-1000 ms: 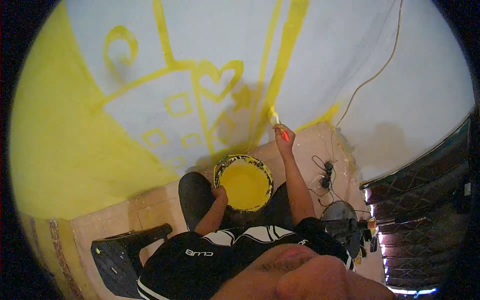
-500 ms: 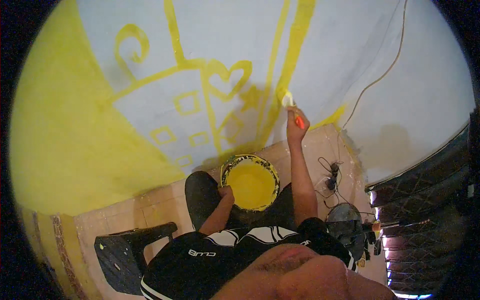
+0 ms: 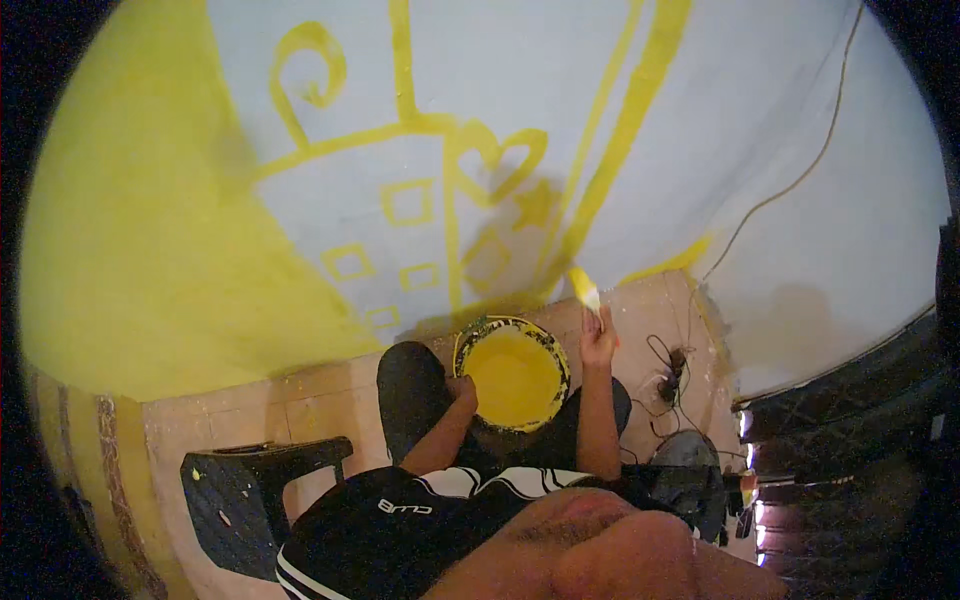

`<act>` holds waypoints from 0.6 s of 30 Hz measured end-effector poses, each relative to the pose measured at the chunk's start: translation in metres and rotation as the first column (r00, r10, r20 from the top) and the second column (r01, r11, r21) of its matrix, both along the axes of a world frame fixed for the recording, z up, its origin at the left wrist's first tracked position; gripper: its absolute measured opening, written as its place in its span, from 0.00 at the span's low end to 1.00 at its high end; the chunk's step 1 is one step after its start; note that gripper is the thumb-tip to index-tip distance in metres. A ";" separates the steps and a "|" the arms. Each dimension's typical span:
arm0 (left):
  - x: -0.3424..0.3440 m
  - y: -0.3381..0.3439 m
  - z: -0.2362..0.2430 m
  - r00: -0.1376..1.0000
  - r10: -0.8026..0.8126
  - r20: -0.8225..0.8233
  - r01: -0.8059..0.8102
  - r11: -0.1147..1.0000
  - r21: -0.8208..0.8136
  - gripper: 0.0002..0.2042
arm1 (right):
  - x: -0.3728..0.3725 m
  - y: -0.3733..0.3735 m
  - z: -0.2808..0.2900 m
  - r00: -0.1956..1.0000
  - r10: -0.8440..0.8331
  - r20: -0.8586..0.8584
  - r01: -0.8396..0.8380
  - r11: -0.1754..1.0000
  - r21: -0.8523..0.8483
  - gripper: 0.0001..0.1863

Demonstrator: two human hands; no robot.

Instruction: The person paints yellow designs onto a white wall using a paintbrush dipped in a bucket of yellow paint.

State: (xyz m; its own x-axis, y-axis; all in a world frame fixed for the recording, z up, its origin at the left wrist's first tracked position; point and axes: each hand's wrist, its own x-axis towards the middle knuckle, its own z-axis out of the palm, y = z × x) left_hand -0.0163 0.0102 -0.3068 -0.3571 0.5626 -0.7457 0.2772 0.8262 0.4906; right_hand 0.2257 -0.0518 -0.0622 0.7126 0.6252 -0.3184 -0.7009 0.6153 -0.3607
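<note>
No packages, labels, signs, screens.

We are seeing a black plastic chair [image 3: 255, 490] standing on the beige tiled floor [image 3: 290, 395], black cables [image 3: 672, 365] lying rightward.

One paint bucket [image 3: 514, 375], one brush [image 3: 585, 292], one black plastic chair [image 3: 250, 500], two hands, five yellow painted squares.

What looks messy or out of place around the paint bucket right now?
Dried yellow paint cakes the paint bucket's rim, and yellow splatter marks the floor tiles below the wall. A loose cable lies tangled on the floor by the right hand.
</note>
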 end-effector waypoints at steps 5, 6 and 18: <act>0.002 0.006 0.016 0.999 -0.017 0.027 0.017 1.000 -0.015 0.15 | 0.012 -0.021 -0.039 0.997 0.051 0.060 -0.046 0.995 -0.085 0.12; 0.024 -0.003 0.028 1.000 -0.025 0.019 0.025 1.000 -0.007 0.15 | 0.012 -0.022 -0.030 0.998 0.061 0.006 -0.060 0.993 -0.101 0.12; -0.017 0.006 0.103 0.979 -0.171 -0.110 0.172 0.985 0.006 0.11 | 0.006 0.010 -0.015 0.856 0.184 0.483 -0.017 0.944 -0.329 0.07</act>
